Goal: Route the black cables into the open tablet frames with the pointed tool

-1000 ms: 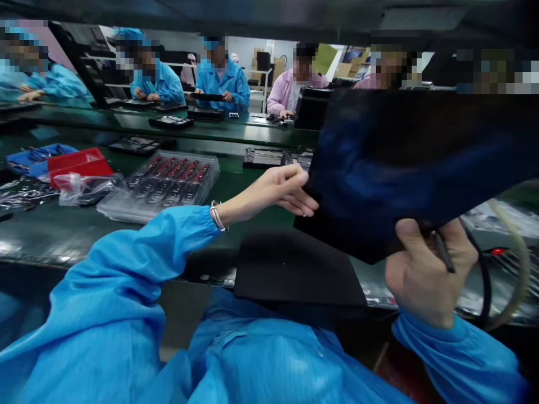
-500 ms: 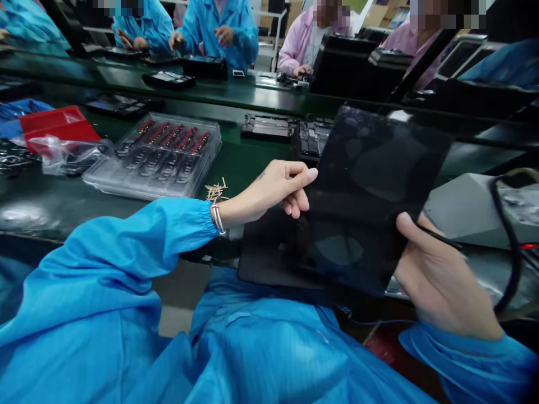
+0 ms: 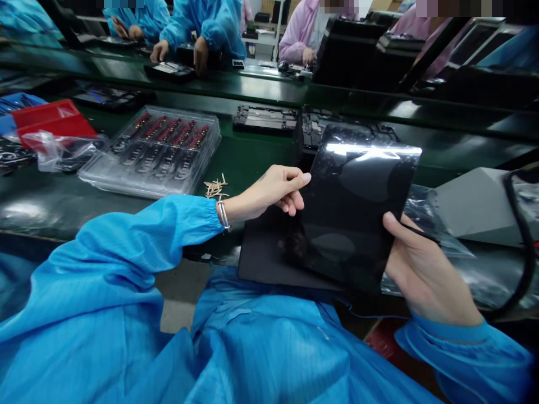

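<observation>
Held item: glossy black panel (image 3: 357, 207), flat and rectangular, tilted up toward you above the near edge of the green workbench (image 3: 252, 160), its top edge catching a strip of glare.

Your left hand (image 3: 273, 191): fingers curled narrow, fingertips pinching the panel's left edge, a metal bracelet (image 3: 223, 215) at the wrist.

Your right hand (image 3: 421, 269): wrapped around the panel's lower right corner, thumb lying on the front face, fingers hidden behind it; a thin black stylus-like tool (image 3: 421, 234) lies against this hand, and how it is held cannot be told.

Beneath the panel: matte black pad (image 3: 269, 258), lying flat at the bench's near edge over your lap.

Left of your left hand, on the bench: a small heap of pale slivers (image 3: 215, 188); beyond it a clear blister tray (image 3: 155, 148) holding rows of dark and red parts; further left a red bin (image 3: 53, 119) with a crumpled clear bag (image 3: 56, 154) just beside it.

Behind the panel: two dark open chassis units (image 3: 265, 119), side by side.

Right side: clear plastic film (image 3: 433, 224) under your right hand, a grey box (image 3: 475, 205) and a black cable (image 3: 524, 235).

Far edge: people in blue and pink coats (image 3: 210, 28) at their own stations.
</observation>
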Demonstrator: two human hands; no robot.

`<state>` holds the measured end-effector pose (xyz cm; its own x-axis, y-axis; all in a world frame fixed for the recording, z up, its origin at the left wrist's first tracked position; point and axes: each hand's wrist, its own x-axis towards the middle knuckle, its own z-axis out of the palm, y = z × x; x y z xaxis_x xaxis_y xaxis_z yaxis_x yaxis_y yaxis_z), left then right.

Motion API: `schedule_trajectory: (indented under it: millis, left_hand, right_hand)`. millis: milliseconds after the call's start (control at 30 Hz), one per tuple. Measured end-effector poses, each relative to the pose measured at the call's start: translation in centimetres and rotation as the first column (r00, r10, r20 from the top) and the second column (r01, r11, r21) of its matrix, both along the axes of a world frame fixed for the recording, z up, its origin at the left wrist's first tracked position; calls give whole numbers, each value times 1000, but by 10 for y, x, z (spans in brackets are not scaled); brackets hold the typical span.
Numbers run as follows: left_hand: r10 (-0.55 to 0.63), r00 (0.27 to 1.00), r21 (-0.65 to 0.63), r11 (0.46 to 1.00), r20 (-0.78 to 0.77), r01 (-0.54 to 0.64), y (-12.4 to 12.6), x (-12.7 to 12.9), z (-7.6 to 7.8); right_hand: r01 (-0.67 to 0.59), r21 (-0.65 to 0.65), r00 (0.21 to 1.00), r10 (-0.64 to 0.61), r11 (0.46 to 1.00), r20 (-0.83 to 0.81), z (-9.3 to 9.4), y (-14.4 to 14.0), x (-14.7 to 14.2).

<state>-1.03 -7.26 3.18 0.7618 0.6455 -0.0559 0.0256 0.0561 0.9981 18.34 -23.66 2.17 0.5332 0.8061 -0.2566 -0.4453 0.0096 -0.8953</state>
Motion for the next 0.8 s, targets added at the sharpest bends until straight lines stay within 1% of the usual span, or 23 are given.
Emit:
schedule_trajectory:
  millis: [267,467,667,800]
  left_hand:
    - [-23,999,3,1000,23,22,4,1,-3]
    - [-40,999,-3,999,28,40,7,2,-3]
    - [-54,998,-2,999,37,54,7,1,-5]
    - [-76,996,29,997,56,74,11,0,-5]
  right_hand:
    - [14,27,998,-15,1000,55,2,-5,-7]
    - [-23,89,994,12,996,113,3,-10,-14]
    - [24,93,993,-34,995,113,4,-8,-17]
    - [26,110,987,-43,994,154,2,-12,-22]
